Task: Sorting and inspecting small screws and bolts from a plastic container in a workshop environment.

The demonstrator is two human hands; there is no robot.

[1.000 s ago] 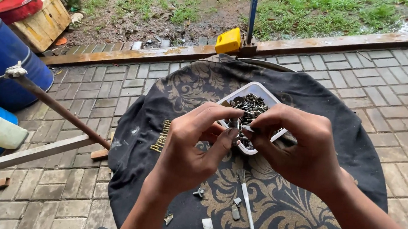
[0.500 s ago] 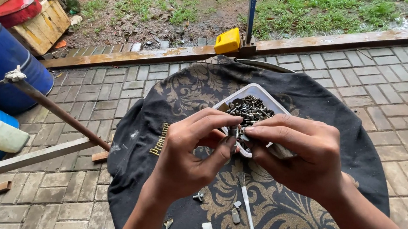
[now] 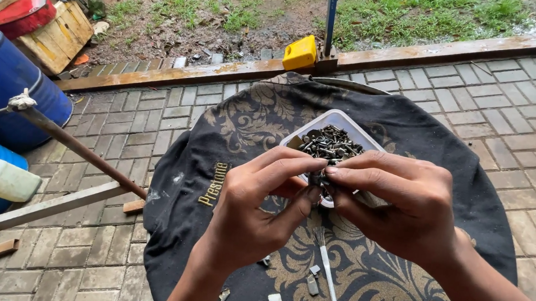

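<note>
From the head view, the left hand [image 3: 258, 206] and right hand [image 3: 396, 203] pinch a small dark metal piece [image 3: 316, 180] between meeting fingertips, just above a white tub [image 3: 320, 124] of screws on a black patterned cloth [image 3: 231, 135].

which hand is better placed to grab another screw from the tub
Right, probably. The right hand sits beside the white tub of screws, its fingers overlapping the tub's near rim. The left hand is farther back.
</note>
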